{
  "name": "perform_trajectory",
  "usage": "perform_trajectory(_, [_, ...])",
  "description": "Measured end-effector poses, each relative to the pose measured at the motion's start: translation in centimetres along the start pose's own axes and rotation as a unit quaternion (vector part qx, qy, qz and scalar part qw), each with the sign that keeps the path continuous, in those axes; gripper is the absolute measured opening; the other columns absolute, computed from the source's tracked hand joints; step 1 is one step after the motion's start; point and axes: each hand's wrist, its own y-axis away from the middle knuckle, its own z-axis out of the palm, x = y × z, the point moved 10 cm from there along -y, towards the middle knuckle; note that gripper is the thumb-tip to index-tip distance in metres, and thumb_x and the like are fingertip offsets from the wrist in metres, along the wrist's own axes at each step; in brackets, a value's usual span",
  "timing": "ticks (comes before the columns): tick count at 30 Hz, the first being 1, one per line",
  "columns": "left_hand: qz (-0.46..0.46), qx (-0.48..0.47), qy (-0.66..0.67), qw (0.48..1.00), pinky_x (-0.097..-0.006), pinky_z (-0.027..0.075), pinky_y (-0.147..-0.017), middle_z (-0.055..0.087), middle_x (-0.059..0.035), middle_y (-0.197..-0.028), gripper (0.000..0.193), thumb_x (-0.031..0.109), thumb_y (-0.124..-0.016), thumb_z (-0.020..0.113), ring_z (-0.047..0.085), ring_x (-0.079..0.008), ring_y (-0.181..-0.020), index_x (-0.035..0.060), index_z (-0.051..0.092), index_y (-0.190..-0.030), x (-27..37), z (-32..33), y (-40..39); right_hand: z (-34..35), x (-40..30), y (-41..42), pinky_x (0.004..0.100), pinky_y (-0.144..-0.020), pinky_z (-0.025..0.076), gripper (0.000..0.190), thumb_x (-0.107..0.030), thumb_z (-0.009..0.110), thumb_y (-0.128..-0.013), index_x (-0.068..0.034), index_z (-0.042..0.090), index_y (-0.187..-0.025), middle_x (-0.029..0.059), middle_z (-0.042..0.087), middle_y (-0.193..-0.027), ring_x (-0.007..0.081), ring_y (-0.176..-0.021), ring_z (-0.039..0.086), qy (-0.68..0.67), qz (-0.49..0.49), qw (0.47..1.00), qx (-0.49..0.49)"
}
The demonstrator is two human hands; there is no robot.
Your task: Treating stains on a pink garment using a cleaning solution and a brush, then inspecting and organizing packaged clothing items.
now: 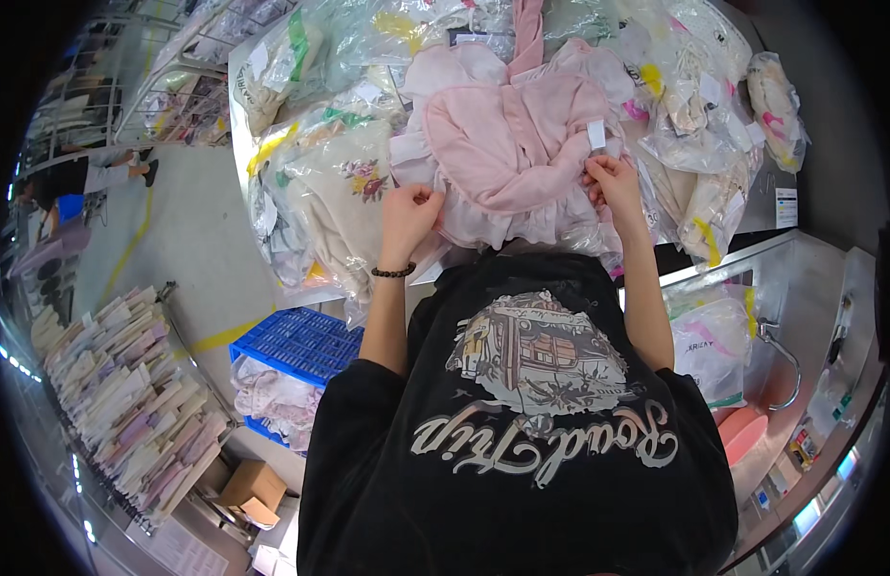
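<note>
A pale pink ruffled garment (488, 144) lies spread in front of me on top of bagged clothes. It has a sheer ruffled hem, and a long pink strap (527, 36) runs away from its top. My left hand (412, 216), with a dark beaded bracelet at the wrist, pinches the garment's left edge. At the right edge, the fingers of my right hand (612, 183) grip the fabric just below a small white label (596, 135). Folds and fingers hide exactly how much cloth each hand holds.
Clear bags of clothes (337, 187) cover the table around the garment. A metal sink with a curved faucet (783, 367) is at right. Blue plastic crates (297, 345) stand lower left, beside a packed rack of garments (135, 403) and a cardboard box (254, 489). A person (78, 176) is at far left.
</note>
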Motion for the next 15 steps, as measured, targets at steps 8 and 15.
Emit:
perform_trajectory(8, [-0.147,-0.108,-0.032,0.983,-0.0232,0.044,-0.048,0.057,-0.0035,-0.052,0.043,0.033,-0.093,0.064,0.055,-0.0138,-0.046,-0.0013,0.067,-0.068,-2.5,1.9,2.4,1.1,1.1,0.4,0.0196,-0.042,0.033,0.017,-0.020,0.065,-0.095,-0.005,0.068,-0.089,0.0014,0.062,-0.070,0.0072,-0.046,0.048,0.040,0.015,0.999,-0.016])
perform_trajectory(15, [-0.119,-0.054,0.057,0.990,-0.0228,0.043,-0.047,0.056,-0.0028,-0.052,0.047,0.036,-0.095,0.063,0.054,-0.0129,-0.047,-0.0005,0.066,-0.065,-3.5,1.5,2.7,1.1,0.8,1.5,0.0194,-0.047,0.036,0.012,-0.016,0.065,-0.093,-0.005,0.068,-0.087,0.0012,0.061,-0.069,0.0076,-0.051,0.050,0.012,0.005,1.000,-0.026])
